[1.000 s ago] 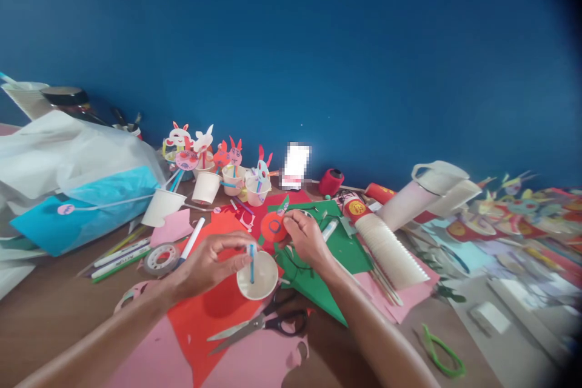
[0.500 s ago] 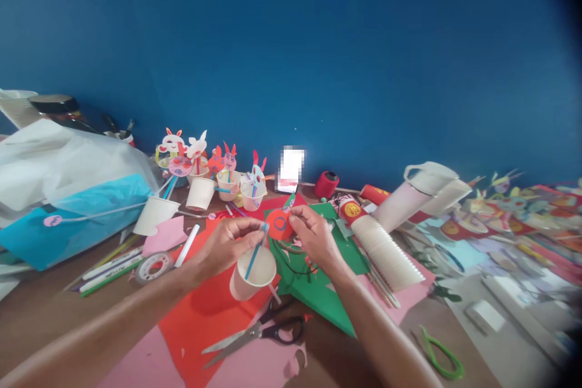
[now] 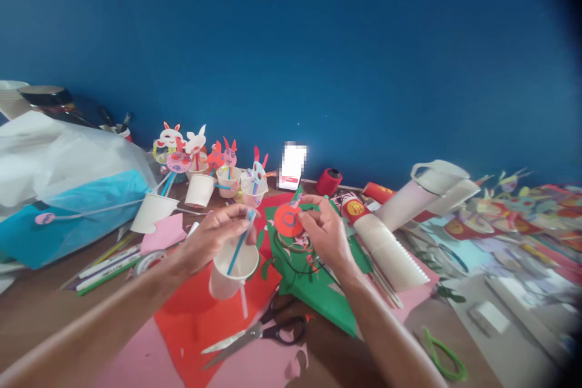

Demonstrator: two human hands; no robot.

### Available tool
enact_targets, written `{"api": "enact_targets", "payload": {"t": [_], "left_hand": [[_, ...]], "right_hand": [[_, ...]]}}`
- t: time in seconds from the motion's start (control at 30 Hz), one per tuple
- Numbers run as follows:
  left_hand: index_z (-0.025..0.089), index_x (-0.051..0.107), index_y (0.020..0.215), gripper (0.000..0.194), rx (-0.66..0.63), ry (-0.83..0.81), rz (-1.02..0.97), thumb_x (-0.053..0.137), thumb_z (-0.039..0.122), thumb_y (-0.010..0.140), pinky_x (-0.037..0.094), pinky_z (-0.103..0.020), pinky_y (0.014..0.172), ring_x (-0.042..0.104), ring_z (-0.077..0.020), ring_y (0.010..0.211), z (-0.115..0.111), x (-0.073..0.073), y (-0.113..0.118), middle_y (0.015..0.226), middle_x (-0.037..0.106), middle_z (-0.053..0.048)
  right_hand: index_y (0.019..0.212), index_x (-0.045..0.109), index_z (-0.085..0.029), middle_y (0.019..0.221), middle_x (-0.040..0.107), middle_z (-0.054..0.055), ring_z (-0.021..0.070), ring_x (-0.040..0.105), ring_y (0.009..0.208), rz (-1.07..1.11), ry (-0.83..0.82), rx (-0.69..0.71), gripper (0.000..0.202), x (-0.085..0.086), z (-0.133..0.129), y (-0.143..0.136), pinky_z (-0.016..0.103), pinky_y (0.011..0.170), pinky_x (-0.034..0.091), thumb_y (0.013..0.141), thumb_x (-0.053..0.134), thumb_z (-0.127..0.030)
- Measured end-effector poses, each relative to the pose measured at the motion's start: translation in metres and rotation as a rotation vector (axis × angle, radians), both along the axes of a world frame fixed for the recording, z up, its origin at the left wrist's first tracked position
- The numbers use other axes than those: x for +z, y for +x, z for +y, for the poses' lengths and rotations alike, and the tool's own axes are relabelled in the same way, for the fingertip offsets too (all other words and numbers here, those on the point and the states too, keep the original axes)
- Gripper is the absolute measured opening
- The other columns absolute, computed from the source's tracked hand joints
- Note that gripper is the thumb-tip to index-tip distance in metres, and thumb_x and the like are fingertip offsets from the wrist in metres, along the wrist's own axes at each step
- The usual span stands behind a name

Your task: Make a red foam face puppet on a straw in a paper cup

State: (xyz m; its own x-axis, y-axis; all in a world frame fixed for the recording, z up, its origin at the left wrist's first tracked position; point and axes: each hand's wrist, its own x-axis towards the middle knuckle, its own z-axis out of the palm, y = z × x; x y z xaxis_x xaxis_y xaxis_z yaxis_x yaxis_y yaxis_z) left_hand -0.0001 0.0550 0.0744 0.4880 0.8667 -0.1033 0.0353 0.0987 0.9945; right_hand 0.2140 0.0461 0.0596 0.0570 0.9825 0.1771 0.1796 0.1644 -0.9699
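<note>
My left hand pinches the top of a blue straw. The straw slants down into a white paper cup, which tilts above red paper. A white strip hangs from the cup's front right side. With thumb and fingers, my right hand grips an orange-red paper disc by its right edge. A blue ring is drawn on the disc, and a small green piece shows at its top. Disc and straw are apart. Black-handled scissors lie half spread below the cup.
Behind my hands, several cups with paper animal faces stand along the blue wall. Green paper lies below my right hand. A stack of paper cups and a white pitcher are right. A tape roll and markers lie left.
My left hand has moved left with the straw and cup, away from the disc. My right hand has shifted slightly right with the disc, which now shows more fully.
</note>
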Motion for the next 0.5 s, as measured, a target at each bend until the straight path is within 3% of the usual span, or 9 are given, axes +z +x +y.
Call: {"api": "enact_targets", "payload": {"t": [0.17, 0.27, 0.33, 0.43, 0.5], "left_hand": [[0.017, 0.055, 0.085, 0.016, -0.188, 0.098, -0.023, 0.052, 0.032, 0.079, 0.048, -0.033, 0.073, 0.060, -0.0194, 0.078, -0.007, 0.007, -0.006, 0.082, 0.064, -0.006], [0.016, 0.059, 0.085, 0.019, -0.179, 0.223, 0.077, 0.052, 0.033, 0.080, 0.048, -0.034, 0.076, 0.061, -0.0216, 0.085, -0.004, 0.002, -0.006, 0.088, 0.066, -0.008], [0.016, 0.061, 0.087, 0.021, -0.017, 0.261, 0.132, 0.054, 0.034, 0.078, 0.048, -0.033, 0.075, 0.062, -0.0218, 0.084, 0.004, -0.003, -0.008, 0.088, 0.068, -0.008], [0.016, 0.061, 0.091, 0.027, 0.330, 0.265, 0.077, 0.058, 0.037, 0.074, 0.050, -0.033, 0.075, 0.063, -0.0225, 0.084, 0.020, -0.010, -0.015, 0.087, 0.069, -0.007], [0.018, 0.063, 0.090, 0.028, 0.474, 0.264, 0.052, 0.060, 0.037, 0.071, 0.051, -0.031, 0.072, 0.063, -0.0219, 0.082, 0.030, -0.015, -0.020, 0.088, 0.069, -0.005]], "right_hand": [[0.096, 0.045, -0.020, 0.056, 0.053, -0.006, 0.0092, 0.049, 0.048, 0.026, 0.095, -0.080, 0.019, 0.007, -0.003, 0.006, 0.019, 0.046, 0.039, 0.080, 0.052, -0.028], [0.093, 0.048, -0.019, 0.056, 0.052, -0.005, 0.0099, 0.050, 0.052, 0.011, 0.141, -0.114, 0.015, 0.009, -0.002, 0.009, 0.019, 0.049, 0.040, 0.080, 0.051, -0.028], [0.091, 0.051, -0.018, 0.061, 0.055, -0.002, 0.0109, 0.052, 0.057, -0.017, 0.165, -0.127, 0.014, 0.010, -0.001, 0.010, 0.020, 0.051, 0.042, 0.080, 0.051, -0.028], [0.089, 0.057, -0.016, 0.072, 0.060, 0.002, 0.0122, 0.055, 0.065, -0.064, 0.177, -0.123, 0.016, 0.009, 0.000, 0.010, 0.022, 0.056, 0.044, 0.080, 0.049, -0.028], [0.091, 0.058, -0.016, 0.078, 0.062, 0.003, 0.0125, 0.056, 0.068, -0.067, 0.160, -0.106, 0.019, 0.008, 0.000, 0.009, 0.022, 0.057, 0.045, 0.081, 0.048, -0.028]]}}
